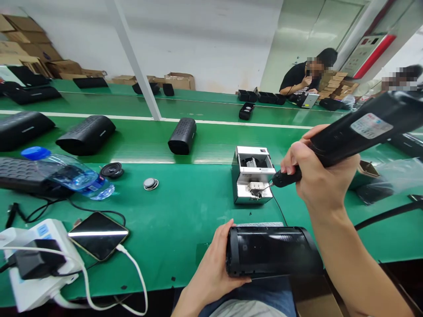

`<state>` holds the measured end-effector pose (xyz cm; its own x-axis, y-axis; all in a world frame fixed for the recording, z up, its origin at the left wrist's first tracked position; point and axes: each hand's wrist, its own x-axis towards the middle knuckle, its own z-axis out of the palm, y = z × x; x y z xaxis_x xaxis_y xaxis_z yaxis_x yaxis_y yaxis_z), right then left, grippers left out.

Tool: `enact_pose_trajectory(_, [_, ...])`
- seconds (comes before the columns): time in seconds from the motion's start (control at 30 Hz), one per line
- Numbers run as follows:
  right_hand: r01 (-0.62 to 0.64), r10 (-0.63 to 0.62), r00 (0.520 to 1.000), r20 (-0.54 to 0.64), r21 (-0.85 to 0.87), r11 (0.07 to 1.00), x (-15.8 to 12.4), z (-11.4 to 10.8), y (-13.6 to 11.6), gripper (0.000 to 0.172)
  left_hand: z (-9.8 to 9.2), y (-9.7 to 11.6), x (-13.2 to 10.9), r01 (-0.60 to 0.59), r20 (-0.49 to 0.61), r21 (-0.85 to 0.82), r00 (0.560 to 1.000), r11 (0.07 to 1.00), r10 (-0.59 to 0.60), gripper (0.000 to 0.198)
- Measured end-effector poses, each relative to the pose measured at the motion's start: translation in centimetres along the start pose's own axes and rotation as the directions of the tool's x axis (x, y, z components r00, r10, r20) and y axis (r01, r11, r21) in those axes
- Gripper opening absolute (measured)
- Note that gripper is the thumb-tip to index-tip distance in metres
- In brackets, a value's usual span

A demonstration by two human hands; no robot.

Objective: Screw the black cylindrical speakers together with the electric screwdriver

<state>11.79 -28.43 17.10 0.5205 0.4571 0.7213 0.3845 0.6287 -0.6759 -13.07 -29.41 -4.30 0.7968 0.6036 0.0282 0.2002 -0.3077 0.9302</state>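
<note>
- Bright, diffuse light is spread evenly over the scene; shadows are kept faint.
- A white streak is reflected across the phone (99,247); softer gloss is seen on the black housing (267,253) and the green bench (216,138).
- Toward the edges, shapes are stretched by wide-angle distortion.
- Distant cartons (26,37) are rendered softly; two heads (315,66) are masked by pixel blocks.

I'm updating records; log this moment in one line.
left hand: gripping black casing; right hand: holding electric screwdriver; bit: at silver machine
</note>
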Motion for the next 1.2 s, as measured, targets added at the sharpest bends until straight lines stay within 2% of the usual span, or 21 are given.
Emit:
enact_pose_trajectory(0.37, [-0.025,0.024,1.000,-0.013,-0.067,0.997,-0.3,0.3,0.6,0.017,-0.1,0.0,-0.1,-0.007,0.000,-0.004,1.000,1.000,0.007,0.140])
enact_pose_trajectory(0.63, [-0.021,0.017,0.997,-0.070,-0.058,0.998,0.3,0.6,0.8,0.018,0.0,0.0,-0.1,-0.024,-0.003,-0.002,1.000,1.000,0.024,0.140])
enact_pose_trajectory(0.8, [-0.038,0.037,0.998,-0.046,-0.027,0.999,0.0,0.3,0.9,0.018,0.0,0.1,-0.1,-0.010,0.002,0.007,1.000,1.000,0.010,0.140])
enact_pose_trajectory(0.97, [-0.062,0.063,0.998,0.020,-0.016,0.998,-0.5,-0.6,0.5,0.018,0.0,0.1,-0.1,-0.012,-0.004,0.018,1.000,1.000,0.012,0.139])
enact_pose_trajectory(1.07, [-0.048,0.048,0.999,-0.019,-0.008,0.999,-0.3,-1.8,-0.9,0.020,-0.1,0.1,-0.1,-0.013,-0.003,0.025,1.000,1.000,0.013,0.139])
enact_pose_trajectory(1.2, [-0.001,-0.002,0.995,-0.098,-0.035,0.999,0.1,-4.7,-3.6,0.025,0.0,-0.2,-0.1,-0.012,-0.005,0.037,1.000,0.999,0.013,0.137])
